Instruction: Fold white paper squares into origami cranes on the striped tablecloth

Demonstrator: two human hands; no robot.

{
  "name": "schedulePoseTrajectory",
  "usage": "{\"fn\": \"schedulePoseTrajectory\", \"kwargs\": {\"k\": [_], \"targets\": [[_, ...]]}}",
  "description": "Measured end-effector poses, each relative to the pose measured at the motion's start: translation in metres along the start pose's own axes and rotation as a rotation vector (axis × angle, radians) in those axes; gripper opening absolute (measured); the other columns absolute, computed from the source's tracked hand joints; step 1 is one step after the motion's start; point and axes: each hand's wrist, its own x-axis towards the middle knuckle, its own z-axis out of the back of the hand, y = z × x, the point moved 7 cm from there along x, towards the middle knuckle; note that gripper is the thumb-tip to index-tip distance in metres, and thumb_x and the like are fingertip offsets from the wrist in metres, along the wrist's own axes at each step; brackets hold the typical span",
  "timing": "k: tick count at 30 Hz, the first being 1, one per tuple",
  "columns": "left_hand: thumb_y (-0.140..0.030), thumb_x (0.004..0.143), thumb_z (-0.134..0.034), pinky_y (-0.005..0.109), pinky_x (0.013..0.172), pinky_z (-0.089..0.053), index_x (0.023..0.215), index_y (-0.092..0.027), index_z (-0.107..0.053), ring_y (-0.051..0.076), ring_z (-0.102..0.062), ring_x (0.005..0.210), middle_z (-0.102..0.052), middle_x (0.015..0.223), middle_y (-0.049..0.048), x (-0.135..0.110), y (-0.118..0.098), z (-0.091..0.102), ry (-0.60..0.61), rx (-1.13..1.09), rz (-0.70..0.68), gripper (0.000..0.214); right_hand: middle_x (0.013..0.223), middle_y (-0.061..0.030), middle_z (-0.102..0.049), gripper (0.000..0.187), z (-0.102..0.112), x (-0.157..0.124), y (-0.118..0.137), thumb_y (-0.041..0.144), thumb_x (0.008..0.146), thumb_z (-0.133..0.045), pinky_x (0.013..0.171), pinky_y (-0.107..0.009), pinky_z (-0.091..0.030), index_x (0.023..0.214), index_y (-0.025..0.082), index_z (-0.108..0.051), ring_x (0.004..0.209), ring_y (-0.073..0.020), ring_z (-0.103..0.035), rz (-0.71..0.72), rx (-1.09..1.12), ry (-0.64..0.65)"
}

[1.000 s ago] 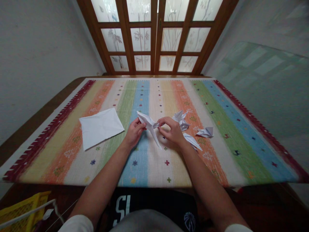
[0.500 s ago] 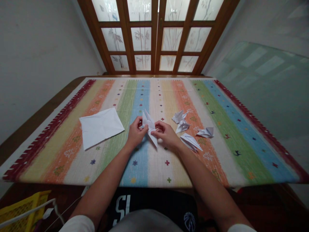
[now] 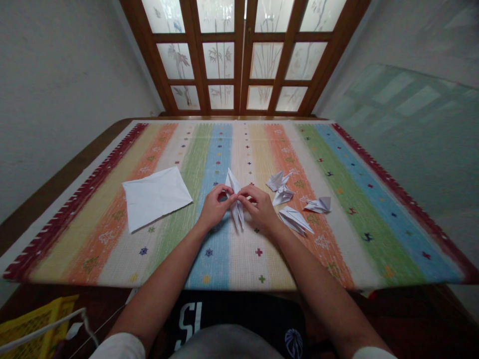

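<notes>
Both my hands meet at the middle of the striped cloth, pinching a narrow folded white paper piece point(image 3: 235, 182) between them. One point of it sticks up past my fingers and another hangs down towards me. My left hand point(image 3: 215, 207) grips it from the left side, and my right hand point(image 3: 260, 207) grips it from the right. Part of the paper is hidden by my fingers. Just right of my right hand lie several folded paper shapes point(image 3: 283, 195), and a pointed one point(image 3: 295, 220) lies close to my right wrist.
A flat white paper sheet point(image 3: 155, 198) lies left of my hands, and a small folded paper piece point(image 3: 318, 204) lies further right. The striped cloth point(image 3: 337, 164) covers the table. Wooden glazed doors stand beyond it, and a yellow basket point(image 3: 37, 324) sits low at the left.
The paper piece has turned from a slant to nearly upright and looks narrower. My hands have moved closer together around it.
</notes>
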Motion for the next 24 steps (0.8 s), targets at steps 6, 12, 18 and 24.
{"fn": "schedulePoseTrajectory", "kwargs": {"k": [6, 12, 18, 24], "targets": [[-0.034, 0.072, -0.091, 0.023, 0.069, -0.054, 0.097, -0.020, -0.063, 0.016, -0.064, 0.088, -0.063, 0.104, 0.0033, -0.003, 0.008, -0.003, 0.033, -0.091, 0.102, 0.040, 0.111, -0.0096, -0.075, 0.026, -0.003, -0.002, -0.009, 0.045, 0.099, -0.070, 0.067, -0.030, -0.059, 0.110, 0.023, -0.074, 0.086, -0.0198, -0.072, -0.052, 0.048, 0.012], [-0.022, 0.078, -0.079, 0.025, 0.079, -0.058, 0.123, -0.026, -0.063, 0.015, -0.067, 0.096, -0.064, 0.123, 0.0063, -0.005, 0.005, -0.003, 0.014, -0.134, 0.039, 0.048, 0.090, -0.0044, -0.069, 0.025, 0.000, -0.001, -0.014, 0.045, 0.095, -0.072, 0.063, -0.027, -0.055, 0.088, 0.022, -0.067, 0.076, -0.0175, -0.066, -0.098, 0.030, -0.016], [-0.016, 0.082, -0.072, 0.027, 0.080, -0.059, 0.125, -0.027, -0.071, 0.016, -0.068, 0.095, -0.066, 0.123, 0.0064, -0.004, -0.001, 0.001, -0.004, -0.047, -0.008, 0.044, 0.086, 0.0050, -0.062, 0.039, 0.000, -0.002, -0.035, 0.036, 0.080, -0.078, 0.059, -0.023, -0.050, 0.110, 0.028, -0.054, 0.066, -0.0128, -0.061, -0.239, 0.266, -0.116], [-0.016, 0.084, -0.067, 0.028, 0.079, -0.061, 0.105, -0.021, -0.079, 0.022, -0.068, 0.108, -0.064, 0.127, 0.0112, -0.004, -0.005, -0.001, 0.045, 0.095, -0.101, 0.025, 0.083, 0.0015, -0.068, 0.033, -0.002, -0.001, -0.049, 0.033, 0.071, -0.076, 0.064, -0.027, -0.054, 0.101, 0.025, -0.063, 0.071, -0.0165, -0.065, -0.390, 0.442, -0.112]]}}
